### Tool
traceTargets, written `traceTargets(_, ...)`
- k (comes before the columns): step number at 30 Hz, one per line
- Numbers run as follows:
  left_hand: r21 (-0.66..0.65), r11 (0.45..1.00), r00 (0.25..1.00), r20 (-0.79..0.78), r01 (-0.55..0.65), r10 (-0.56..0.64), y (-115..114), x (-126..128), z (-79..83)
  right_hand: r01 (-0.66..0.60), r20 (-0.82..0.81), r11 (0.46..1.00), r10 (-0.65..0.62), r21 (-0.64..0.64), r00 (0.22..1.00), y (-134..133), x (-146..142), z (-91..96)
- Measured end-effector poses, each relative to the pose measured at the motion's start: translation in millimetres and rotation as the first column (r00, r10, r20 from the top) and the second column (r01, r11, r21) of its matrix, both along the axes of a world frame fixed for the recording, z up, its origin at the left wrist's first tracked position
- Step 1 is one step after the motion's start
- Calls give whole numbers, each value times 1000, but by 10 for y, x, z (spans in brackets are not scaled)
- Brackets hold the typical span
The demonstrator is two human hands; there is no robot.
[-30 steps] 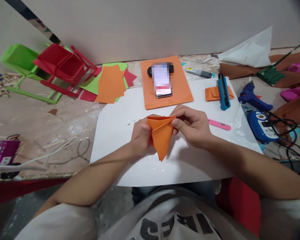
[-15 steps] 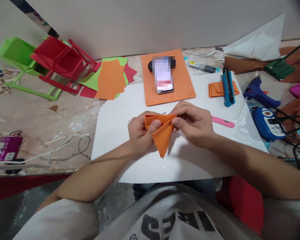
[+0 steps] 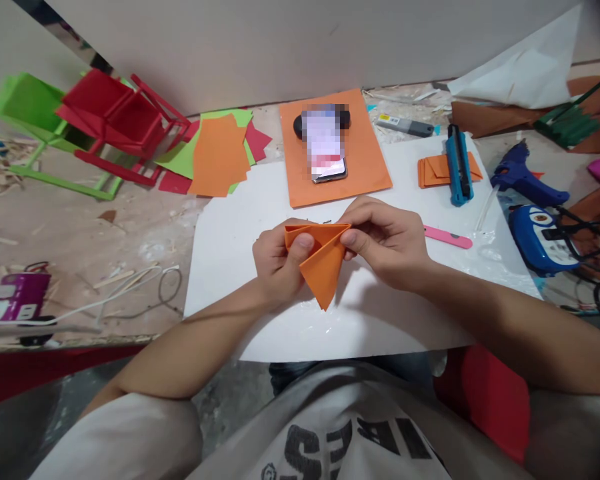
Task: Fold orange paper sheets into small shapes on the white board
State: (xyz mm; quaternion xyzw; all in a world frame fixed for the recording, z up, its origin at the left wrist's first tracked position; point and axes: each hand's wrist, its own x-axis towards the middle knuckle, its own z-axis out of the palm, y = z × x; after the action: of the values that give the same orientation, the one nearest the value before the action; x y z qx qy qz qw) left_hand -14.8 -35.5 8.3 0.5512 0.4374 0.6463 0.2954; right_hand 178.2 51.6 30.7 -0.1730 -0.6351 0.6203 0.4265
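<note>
Left hand [image 3: 280,260] grips the left side of the folded orange paper [image 3: 325,277], thumb by its diagonal fold; right hand [image 3: 393,243] pinches the top right corner. Paper's between them, equally near both, long axis pointing tip-first toward the body. White sheet [image 3: 290,340] underneath, smartphone [image 3: 334,171] beyond.

Folded orange paper [image 3: 325,272], pointed end down
</note>
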Motion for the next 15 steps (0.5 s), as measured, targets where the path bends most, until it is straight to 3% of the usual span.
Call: traceTargets(15, 97, 994, 999, -14, -49, 50, -7, 27, -107, 76, 43, 993, -80, 87, 996, 8, -14, -24)
